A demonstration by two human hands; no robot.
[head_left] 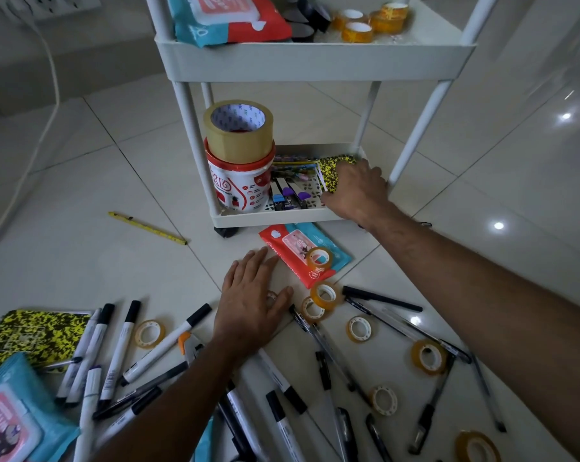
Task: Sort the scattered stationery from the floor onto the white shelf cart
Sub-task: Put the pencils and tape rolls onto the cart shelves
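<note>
Head view shows the right hand [355, 191] with fingers curled on a yellow-black notebook [335, 171] in the white cart's bottom shelf [275, 216], left hand [251, 305] flat with fingers straight on the floor [98, 261]; the notebook could knock the staplers [287, 196], and the bucket [238, 185] label is too blurry to read

The light is soft and rather dim, with a cool grey tone. Small bright spots of glare sit on the glossy floor tiles [499, 225] at the right. Shadows are weak and diffuse under the white shelf cart [315, 63]. The wide-angle lens bends straight lines near the edges. The centre is sharp; the lower corners look a little blurred and stretched.
</note>
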